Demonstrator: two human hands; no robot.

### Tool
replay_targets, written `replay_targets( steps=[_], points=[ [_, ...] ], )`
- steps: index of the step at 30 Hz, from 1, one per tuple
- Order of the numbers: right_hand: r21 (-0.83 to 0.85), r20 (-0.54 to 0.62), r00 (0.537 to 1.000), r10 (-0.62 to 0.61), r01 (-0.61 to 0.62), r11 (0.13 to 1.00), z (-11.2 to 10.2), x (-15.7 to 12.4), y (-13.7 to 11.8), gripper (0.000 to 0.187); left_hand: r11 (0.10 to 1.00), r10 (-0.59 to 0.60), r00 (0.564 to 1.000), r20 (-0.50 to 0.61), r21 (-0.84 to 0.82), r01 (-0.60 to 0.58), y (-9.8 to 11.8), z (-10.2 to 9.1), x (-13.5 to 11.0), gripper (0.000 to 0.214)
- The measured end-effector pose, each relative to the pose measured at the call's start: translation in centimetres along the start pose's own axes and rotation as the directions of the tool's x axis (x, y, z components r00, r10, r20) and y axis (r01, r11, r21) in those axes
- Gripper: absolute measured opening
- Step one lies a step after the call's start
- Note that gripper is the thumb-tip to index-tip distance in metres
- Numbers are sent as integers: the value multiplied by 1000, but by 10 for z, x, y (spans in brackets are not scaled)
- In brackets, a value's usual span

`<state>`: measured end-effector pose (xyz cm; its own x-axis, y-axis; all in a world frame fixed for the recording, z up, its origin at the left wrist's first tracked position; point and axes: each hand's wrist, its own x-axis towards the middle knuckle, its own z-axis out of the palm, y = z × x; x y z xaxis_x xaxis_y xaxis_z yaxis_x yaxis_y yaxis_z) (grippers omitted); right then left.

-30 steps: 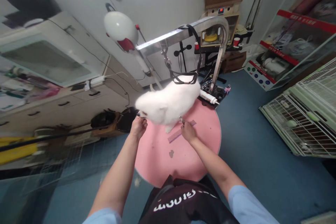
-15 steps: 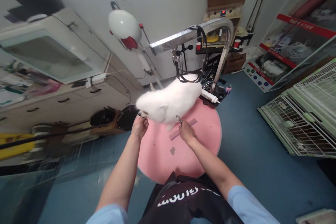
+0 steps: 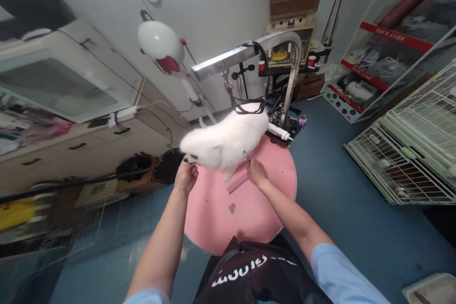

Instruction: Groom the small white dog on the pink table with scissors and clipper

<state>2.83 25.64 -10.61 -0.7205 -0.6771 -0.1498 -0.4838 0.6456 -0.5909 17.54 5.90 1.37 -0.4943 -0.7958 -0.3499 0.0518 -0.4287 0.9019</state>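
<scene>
On the round, smooth pink table (image 3: 263,216), in the head view, a white dog (image 3: 228,140) stands, coat dense and fluffy; the left hand (image 3: 185,178) is curled at its muzzle, grip impossible to confirm; the right hand (image 3: 255,172), well apart, is closed around slim metal scissors (image 3: 246,155) beside the body; the step appears to be coat trimming; the next move would call for a steadied head. A flat, straight-edged strip (image 3: 235,184) lies near the right hand.

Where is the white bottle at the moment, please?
In the head view, the white bottle is right of centre, at the black tray's near edge, just right of the white dog and near the metal post's foot.
</scene>
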Motion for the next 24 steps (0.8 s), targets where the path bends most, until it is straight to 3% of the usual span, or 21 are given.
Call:
replay_targets(
  steps=[5,8,12,17,21,24],
  points=[
    [41,-69,998,-11,14,999,-20,14,16,38,1000,-1,1000,-6,0,1,1,1,-1,31],
    [53,-31,999,13,-11,999,-29,22,28,37,1000,-4,1000,-8,-12,4,2,2,-1,31],
    [27,-34,997,-72,73,997,-39,31,39,40,999,4,1000,-8,-36,-4,2,1,-1,32],
    [1,4,999,-42,42,999,-50,38,45,39,999,1,1000,-10,-52,-2,0,-1,1,33],
    [-32,-1,995,-104,104,994,-57,38,45,44,999,-5,1000,-16,-49,5,1,-1,1,33],
    [-60,19,998,-62,63,996,-62,38,46,41,999,-5,1000,-17,-52,4,2,0,0,34]
  ],
)
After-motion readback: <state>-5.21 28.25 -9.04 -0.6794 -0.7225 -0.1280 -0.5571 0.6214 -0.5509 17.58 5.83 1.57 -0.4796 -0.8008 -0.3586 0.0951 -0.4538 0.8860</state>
